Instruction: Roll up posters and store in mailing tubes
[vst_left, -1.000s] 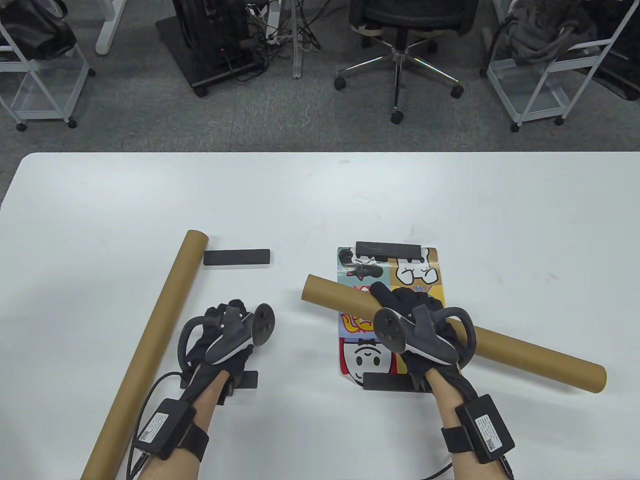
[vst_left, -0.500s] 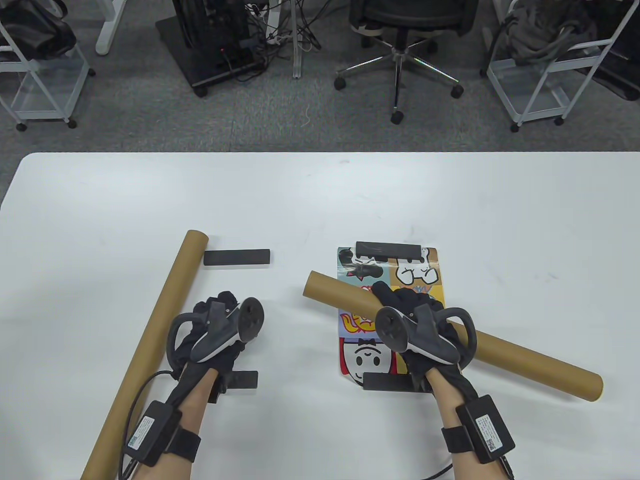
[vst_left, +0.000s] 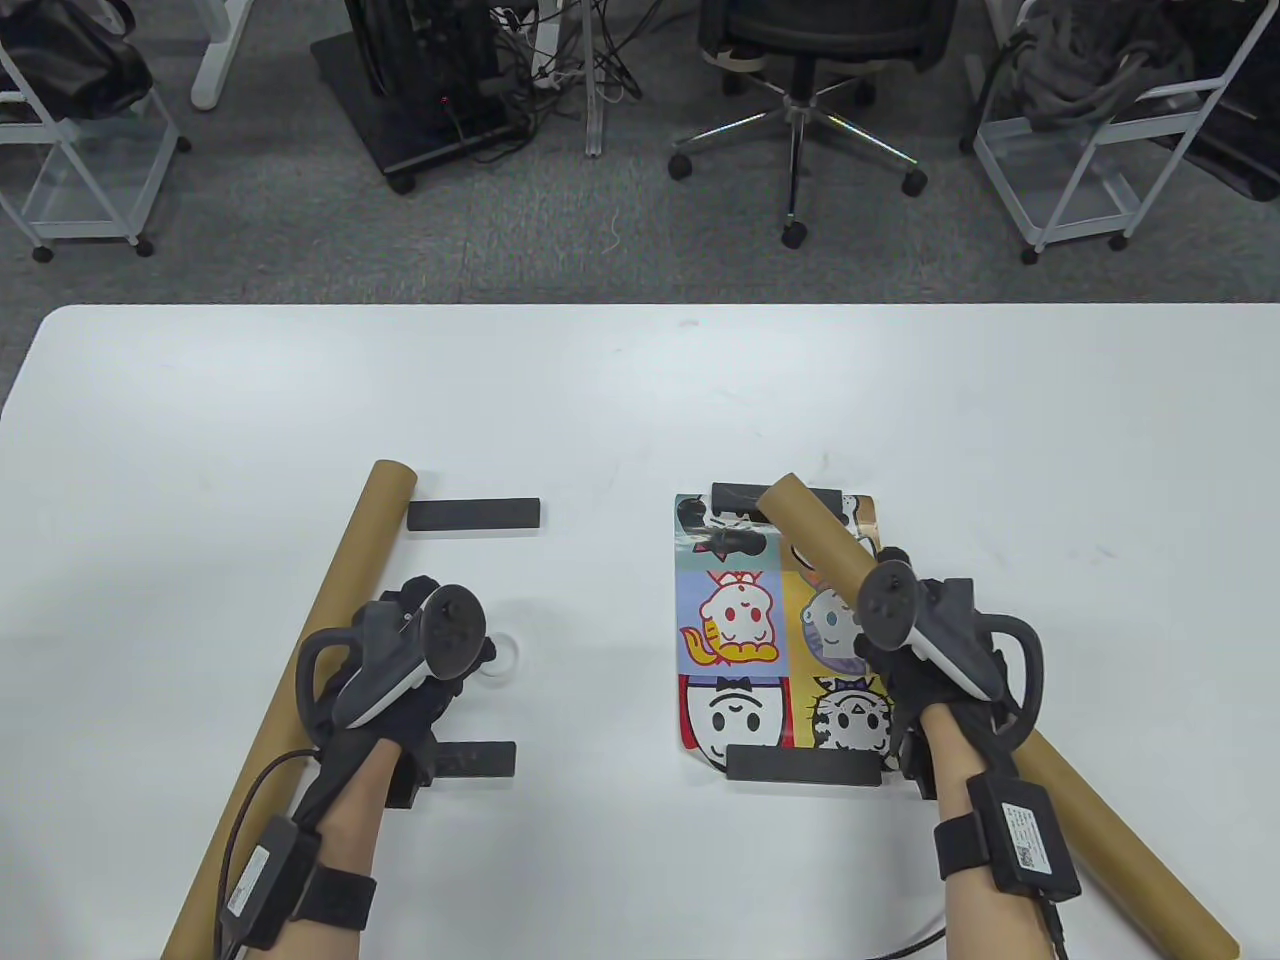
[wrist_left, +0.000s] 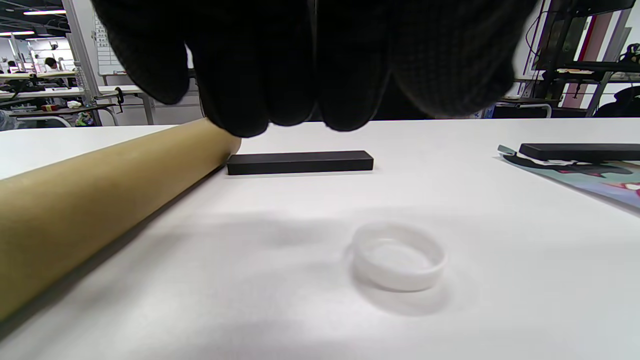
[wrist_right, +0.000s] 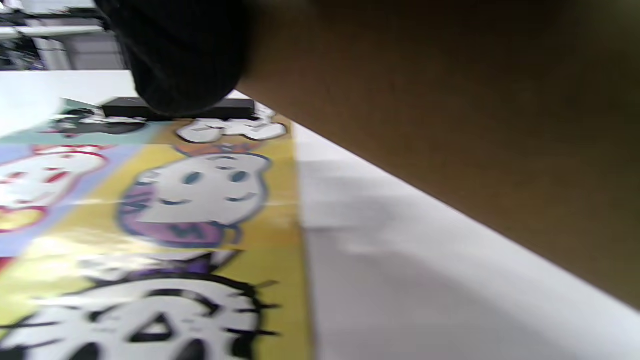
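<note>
A cartoon poster (vst_left: 745, 625) lies flat, pinned by a black bar at its far edge (vst_left: 735, 496) and one at its near edge (vst_left: 805, 765). My right hand (vst_left: 875, 655) grips a brown mailing tube (vst_left: 815, 535) that slants over the poster's right edge, far end raised, near end towards the front right. In the right wrist view that tube (wrist_right: 450, 125) fills the upper right above the poster (wrist_right: 150, 200). My left hand (vst_left: 412, 598) hovers with loosely curled fingers (wrist_left: 280, 75) and holds nothing. A white cap (vst_left: 500, 655) lies beside it. A second tube (vst_left: 330, 620) lies to its left.
Two more black bars lie on the white table (vst_left: 200, 420): one by the left tube's far end (vst_left: 473, 514), one near my left wrist (vst_left: 478, 760). Behind the table stand an office chair (vst_left: 800, 60) and wire carts (vst_left: 1090, 150).
My right hand swung its tube off the poster's middle to slant along its right edge and moved right. My left hand drew left, uncovering the white cap on the table.
</note>
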